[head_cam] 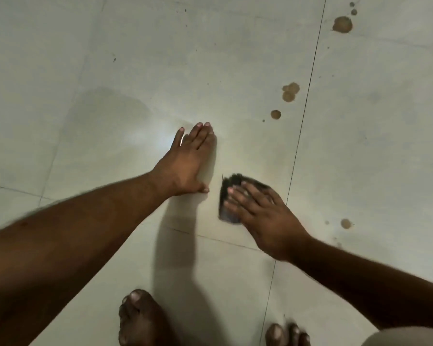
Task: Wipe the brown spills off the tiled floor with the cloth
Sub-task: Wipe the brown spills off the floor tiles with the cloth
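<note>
Stretching across the whole view, the tiled floor [110,58] is pale and glossy, cut by thin dark grout lines, one running from the top right down toward the bottom. A bright glare sits on the tile just left of the left hand. The left hand [188,161] lies flat on the floor with its fingers straight and close together, palm down, holding nothing. The right hand [263,216] presses down on the cloth [229,196], its fingers stretched out and slightly spread over the top; its grip is flat rather than curled. The cloth is dark and blurred, lying on the floor just right of the left hand's thumb and just left of the long grout line. Two bare feet [140,318] show at the bottom edge. The brown spills [342,24] lie to the right: a large blot near the top right with two small dots above it, a cluster of blots [290,92] with a smaller round spot below, and a small spot [345,223] right of the right hand.
</note>
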